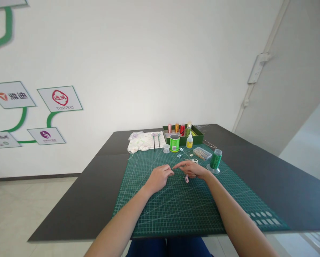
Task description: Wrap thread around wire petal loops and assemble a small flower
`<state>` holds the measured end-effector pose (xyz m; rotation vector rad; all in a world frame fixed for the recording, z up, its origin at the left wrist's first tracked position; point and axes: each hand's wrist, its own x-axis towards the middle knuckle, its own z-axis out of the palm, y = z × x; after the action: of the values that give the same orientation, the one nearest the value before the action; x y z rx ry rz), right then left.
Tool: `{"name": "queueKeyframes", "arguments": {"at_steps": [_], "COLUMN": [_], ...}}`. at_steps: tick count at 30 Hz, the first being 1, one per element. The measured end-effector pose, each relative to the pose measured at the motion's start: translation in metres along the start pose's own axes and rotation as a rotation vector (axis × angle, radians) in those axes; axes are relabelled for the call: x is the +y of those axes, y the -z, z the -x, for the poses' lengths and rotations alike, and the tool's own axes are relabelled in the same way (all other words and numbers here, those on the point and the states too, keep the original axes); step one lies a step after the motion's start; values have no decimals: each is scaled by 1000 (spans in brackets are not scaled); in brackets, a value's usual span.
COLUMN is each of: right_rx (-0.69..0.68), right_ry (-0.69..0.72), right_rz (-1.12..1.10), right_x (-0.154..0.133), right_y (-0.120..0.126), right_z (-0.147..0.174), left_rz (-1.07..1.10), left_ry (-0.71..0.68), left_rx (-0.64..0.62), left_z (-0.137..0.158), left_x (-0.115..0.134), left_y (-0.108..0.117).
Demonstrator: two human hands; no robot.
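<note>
My left hand (160,176) is low over the green cutting mat (165,210), its fingers pinched together; what lies between them is too small to make out. Just to the right, my right hand (191,169) points its index finger toward the left fingertips while its other fingers curl in. A small pink, flower-like piece (187,179) sticks out below those curled fingers. White-handled scissors (194,161) lie right behind my right hand. A spool of green thread (216,160) stands on the mat to its right.
Behind my hands are a green tin (174,143), a small glue bottle (189,140), a clear round container (166,149) and a flat plastic case (202,153). A dark green box (198,139) holds several thread spools. White cloth (141,138) lies back left.
</note>
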<state>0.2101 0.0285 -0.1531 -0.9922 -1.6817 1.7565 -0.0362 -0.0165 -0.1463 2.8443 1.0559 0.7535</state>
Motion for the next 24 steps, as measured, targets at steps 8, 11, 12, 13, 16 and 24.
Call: {"name": "queueKeyframes", "arguments": {"at_steps": [8, 11, 12, 13, 16, 24], "right_rx": [-15, -10, -8, -5, -2, -58], "right_ry": [22, 15, 9, 2, -9, 1], "right_rz": [-3, 11, 12, 12, -1, -79], "right_x": [3, 5, 5, 6, 7, 12], "right_y": [2, 3, 3, 4, 4, -5], "right_z": [0, -1, -2, -2, -3, -8], "left_rz": [58, 112, 138, 171, 292, 551], "left_ry": [27, 35, 37, 39, 59, 146], "left_rx": [40, 57, 67, 80, 129, 314], "left_z": [1, 2, 2, 2, 1, -3], "left_x": [-1, -1, -2, -2, -2, -3], "left_y": [-2, -4, -5, -5, -7, -10]}}
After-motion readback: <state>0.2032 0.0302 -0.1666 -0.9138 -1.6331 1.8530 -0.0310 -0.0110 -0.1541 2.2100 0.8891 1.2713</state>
